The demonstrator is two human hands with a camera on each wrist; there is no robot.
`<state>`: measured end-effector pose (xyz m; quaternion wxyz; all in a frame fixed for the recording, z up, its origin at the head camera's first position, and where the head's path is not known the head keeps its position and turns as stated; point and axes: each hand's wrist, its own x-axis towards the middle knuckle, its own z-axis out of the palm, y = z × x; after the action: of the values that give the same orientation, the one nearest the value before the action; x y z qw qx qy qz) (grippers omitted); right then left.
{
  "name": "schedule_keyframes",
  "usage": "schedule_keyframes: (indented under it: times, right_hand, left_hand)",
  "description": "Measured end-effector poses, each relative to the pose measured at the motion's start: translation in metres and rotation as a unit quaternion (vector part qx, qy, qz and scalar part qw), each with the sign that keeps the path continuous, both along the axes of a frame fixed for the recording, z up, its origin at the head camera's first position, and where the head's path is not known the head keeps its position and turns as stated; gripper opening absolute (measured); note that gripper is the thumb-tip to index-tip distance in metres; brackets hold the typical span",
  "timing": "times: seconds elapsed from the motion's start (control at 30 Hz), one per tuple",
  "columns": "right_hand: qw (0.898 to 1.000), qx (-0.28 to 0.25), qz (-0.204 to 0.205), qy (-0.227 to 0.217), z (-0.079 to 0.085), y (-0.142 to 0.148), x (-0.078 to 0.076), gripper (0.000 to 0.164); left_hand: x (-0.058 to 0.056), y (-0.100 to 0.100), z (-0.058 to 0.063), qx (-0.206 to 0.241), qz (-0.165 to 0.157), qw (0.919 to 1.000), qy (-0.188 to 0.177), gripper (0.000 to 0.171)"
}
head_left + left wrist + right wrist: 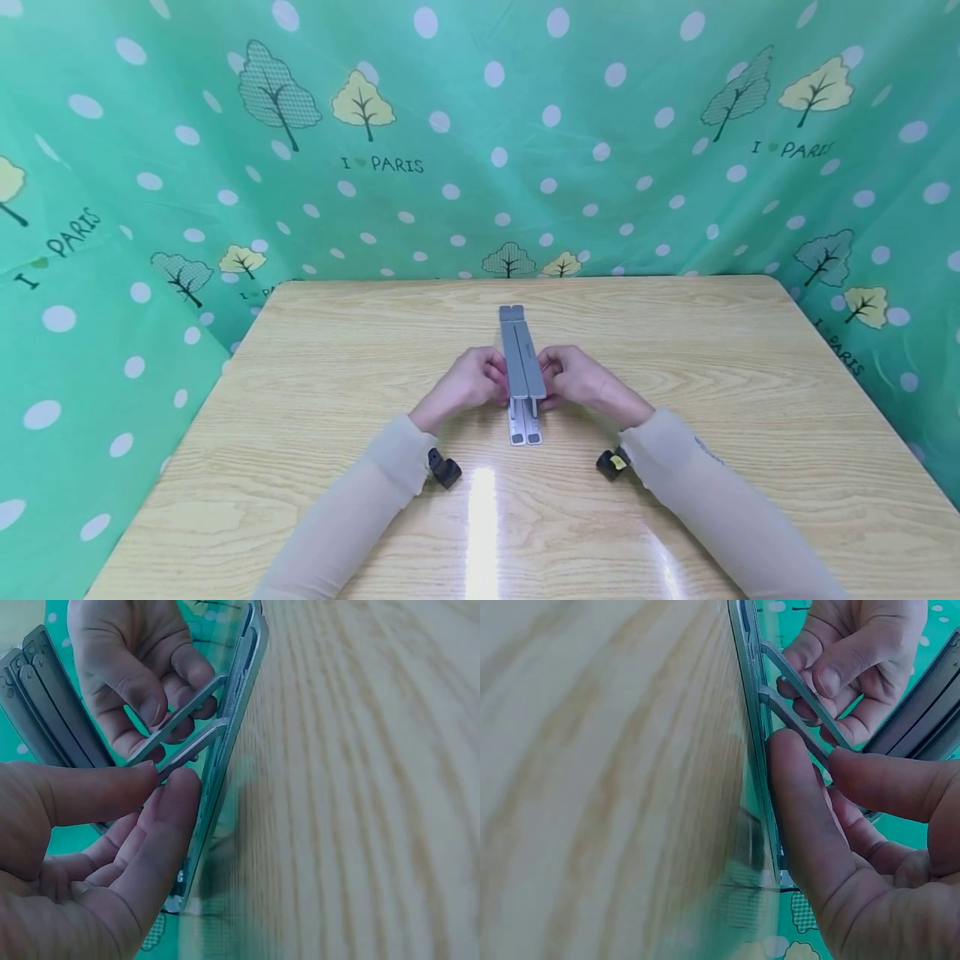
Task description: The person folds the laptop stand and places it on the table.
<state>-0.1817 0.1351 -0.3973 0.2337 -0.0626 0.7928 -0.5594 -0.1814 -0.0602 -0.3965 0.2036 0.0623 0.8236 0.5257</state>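
Observation:
A grey metal folding laptop stand (521, 360) stands partly raised on the table, its two long top bars side by side above the base rails. My left hand (474, 377) is at its left side, my right hand (573, 375) at its right. In the left wrist view, the left thumb and fingertips pinch a slanted support strut (184, 754) between base and top bars. From the right wrist view, the right thumb and forefinger pinch the matching strut (795, 724). The base rails rest along the tabletop. Some curled fingers are hidden behind the stand.
The pale wooden table (337, 333) extends around the stand on all sides. A green dotted curtain (480, 150) hangs behind it and at both sides. Small black wrist cameras (445, 468) sit at the sleeve cuffs.

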Motion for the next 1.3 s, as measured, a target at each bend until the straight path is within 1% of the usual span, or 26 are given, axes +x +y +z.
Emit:
schedule_keyframes:
  times: [0.1, 0.2, 0.33, 0.67, 0.73, 0.87, 1.03, 1.2, 1.3]
  right_hand:
    - [1.000, 0.000, 0.007, -0.004, -0.002, 0.000, 0.001, 0.030]
    - [1.000, 0.000, 0.013, -0.007, -0.003, -0.001, 0.002, 0.029]
    - [1.000, -0.004, 0.018, -0.009, -0.004, -0.002, 0.003, 0.028]
    - [1.000, -0.014, 0.020, -0.010, -0.005, -0.002, 0.003, 0.028]
    - [1.000, -0.013, 0.026, -0.005, -0.003, -0.001, 0.003, 0.029]
    - [0.999, -0.021, 0.035, -0.001, -0.001, 0.001, 0.003, 0.030]
    - [0.998, -0.047, 0.049, -0.006, 0.000, 0.005, 0.001, 0.031]
    - [0.995, -0.074, 0.060, -0.019, -0.001, 0.008, 0.001, 0.031]
    - [0.994, -0.086, 0.065, -0.022, 0.000, 0.009, 0.000, 0.032]
  left_hand:
    - [0.001, 0.001, -0.003, 0.009, -0.007, 0.9999, -0.009, 0.031]
    - [0.002, 0.001, -0.005, 0.002, -0.014, 0.9999, -0.007, 0.030]
    - [0.003, 0.002, -0.006, -0.008, -0.017, 0.9998, -0.003, 0.030]
    - [0.005, 0.003, -0.006, -0.012, -0.019, 0.9996, 0.017, 0.031]
    - [0.004, 0.003, -0.006, -0.007, -0.020, 0.9996, 0.017, 0.031]
    - [0.004, 0.001, -0.005, 0.014, -0.020, 0.9996, 0.014, 0.030]
    - [0.003, -0.002, -0.005, 0.062, -0.022, 0.9979, -0.001, 0.030]
    - [0.004, -0.003, -0.004, 0.120, -0.014, 0.9914, -0.049, 0.034]
    - [0.003, -0.004, -0.003, 0.146, -0.012, 0.9868, -0.069, 0.035]
